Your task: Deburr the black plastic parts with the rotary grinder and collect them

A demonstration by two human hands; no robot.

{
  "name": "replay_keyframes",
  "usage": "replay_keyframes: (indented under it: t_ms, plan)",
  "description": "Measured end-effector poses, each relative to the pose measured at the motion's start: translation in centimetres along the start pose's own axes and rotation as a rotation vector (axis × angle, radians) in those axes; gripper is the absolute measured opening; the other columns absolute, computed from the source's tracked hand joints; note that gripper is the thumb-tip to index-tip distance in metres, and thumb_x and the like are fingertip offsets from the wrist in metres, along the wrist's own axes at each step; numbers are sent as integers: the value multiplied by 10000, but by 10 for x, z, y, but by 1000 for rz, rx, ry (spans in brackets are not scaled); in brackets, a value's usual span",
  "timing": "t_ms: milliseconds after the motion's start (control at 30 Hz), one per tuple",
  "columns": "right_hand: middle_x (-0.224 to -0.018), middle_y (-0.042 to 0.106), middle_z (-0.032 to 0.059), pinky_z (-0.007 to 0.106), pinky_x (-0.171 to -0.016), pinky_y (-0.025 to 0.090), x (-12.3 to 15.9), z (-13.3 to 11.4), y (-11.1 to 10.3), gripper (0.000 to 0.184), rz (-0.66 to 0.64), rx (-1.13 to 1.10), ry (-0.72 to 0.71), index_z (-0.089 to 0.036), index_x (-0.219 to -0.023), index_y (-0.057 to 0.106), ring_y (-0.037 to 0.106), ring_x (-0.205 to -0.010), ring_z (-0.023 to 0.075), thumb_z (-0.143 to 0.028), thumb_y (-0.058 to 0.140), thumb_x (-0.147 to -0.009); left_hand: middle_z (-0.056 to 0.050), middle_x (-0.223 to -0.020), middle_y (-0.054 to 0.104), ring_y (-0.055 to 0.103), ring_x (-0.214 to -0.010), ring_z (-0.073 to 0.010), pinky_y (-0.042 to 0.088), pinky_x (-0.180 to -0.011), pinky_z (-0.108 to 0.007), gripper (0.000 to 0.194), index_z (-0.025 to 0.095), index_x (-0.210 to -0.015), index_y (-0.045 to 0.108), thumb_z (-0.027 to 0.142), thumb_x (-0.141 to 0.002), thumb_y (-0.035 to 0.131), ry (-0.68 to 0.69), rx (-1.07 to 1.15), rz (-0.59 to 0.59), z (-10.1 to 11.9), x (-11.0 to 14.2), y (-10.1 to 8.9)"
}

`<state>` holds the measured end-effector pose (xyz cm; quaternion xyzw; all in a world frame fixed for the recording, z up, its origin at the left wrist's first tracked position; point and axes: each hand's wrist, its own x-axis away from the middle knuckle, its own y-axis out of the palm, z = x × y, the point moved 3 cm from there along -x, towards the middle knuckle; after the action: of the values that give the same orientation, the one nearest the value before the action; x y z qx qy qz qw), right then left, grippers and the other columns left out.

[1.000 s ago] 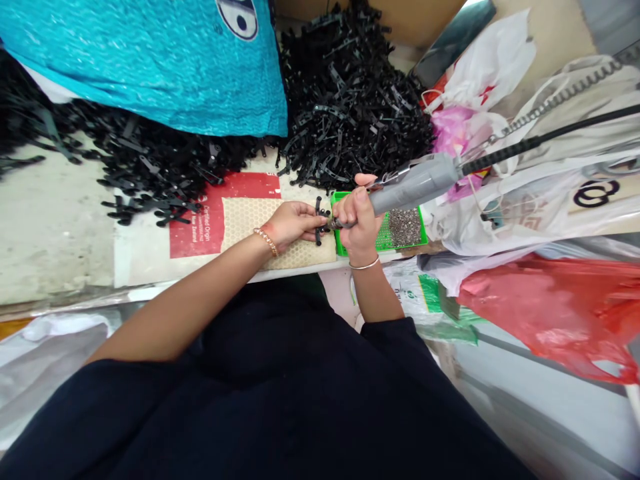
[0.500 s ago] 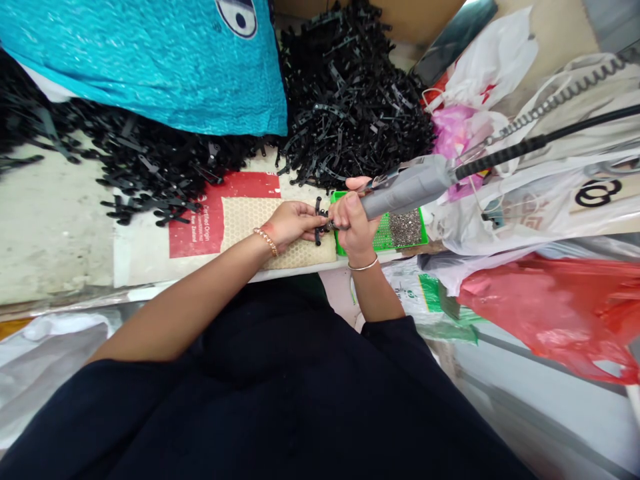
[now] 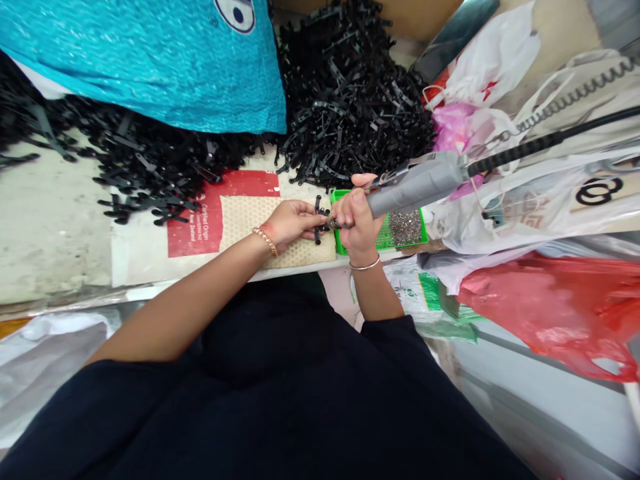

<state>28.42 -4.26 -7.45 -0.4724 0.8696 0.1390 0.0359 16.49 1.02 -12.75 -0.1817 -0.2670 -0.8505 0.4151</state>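
My left hand (image 3: 296, 221) is closed in a pinch on a small black plastic part (image 3: 319, 235) above a cream textured mat (image 3: 250, 230). My right hand (image 3: 361, 223) wraps round the front of a grey electric screwdriver (image 3: 420, 188), tilted with its tip pointing left at the black part. Tip and part meet at my left fingertips; whether a screw sits there is hidden. Just behind my right hand lies a green tray (image 3: 424, 233) with a perforated plate and many small metal screws (image 3: 405, 228).
A big heap of black plastic parts (image 3: 350, 100) stands behind, with more parts (image 3: 145, 160) at the left under a blue plastic bag (image 3: 165, 67). A coiled cord (image 3: 575, 93) runs right from the screwdriver. Plastic bags (image 3: 555, 307) crowd the right side.
The rear of the screwdriver has shifted slightly right and up, and my right hand has moved a little right with it. My left hand keeps its pinch on the part.
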Motion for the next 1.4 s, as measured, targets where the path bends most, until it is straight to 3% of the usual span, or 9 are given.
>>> replay_keyframes:
  t_ms: [300, 433, 667, 1100, 1400]
  plan:
    - [-506, 316, -140, 282, -463, 426, 0, 5, -1, 480, -26, -38, -26, -301, -994, 589, 393, -398, 97, -712, 762, -815, -74, -767, 759, 704, -655, -137, 583, -608, -246, 240, 109, -784, 703, 167, -795, 936, -10, -5, 20, 2, 1, 1]
    - [-510, 324, -143, 262, -466, 424, 1, 3, 1, 421, -49, -95, -52, -297, -988, 598, 404, -398, 82, -643, 790, -844, -78, -771, 759, 705, -668, -141, 588, -621, -252, 286, 117, -777, 688, 204, -773, 960, -4, -1, 7, 1, 0, 1]
    - [-502, 267, -149, 292, -477, 433, -1, 3, 0, 548, -11, -20, -12, -299, -986, 573, 378, -395, 92, -772, 759, -781, -65, -754, 744, 693, -659, -141, 593, -630, -266, 356, 125, -759, 664, 256, -730, 993, 5, 0, -2, 0, -1, -1]
    - [-485, 301, -158, 294, -446, 390, 0, 6, 3, 540, -62, -58, -26, -297, -972, 531, 368, -368, 93, -742, 775, -787, -55, -743, 753, 709, -646, -137, 616, -636, -258, 404, 113, -766, 694, 325, -682, 1027, -23, -13, -16, 3, 0, 1]
    - [-475, 306, -170, 274, -425, 396, 0, 5, 4, 458, -105, -112, -83, -292, -993, 530, 387, -359, 94, -646, 781, -846, -58, -743, 744, 690, -637, -124, 603, -629, -251, 351, 103, -756, 703, 285, -726, 1001, -14, -11, 7, 1, 0, 2]
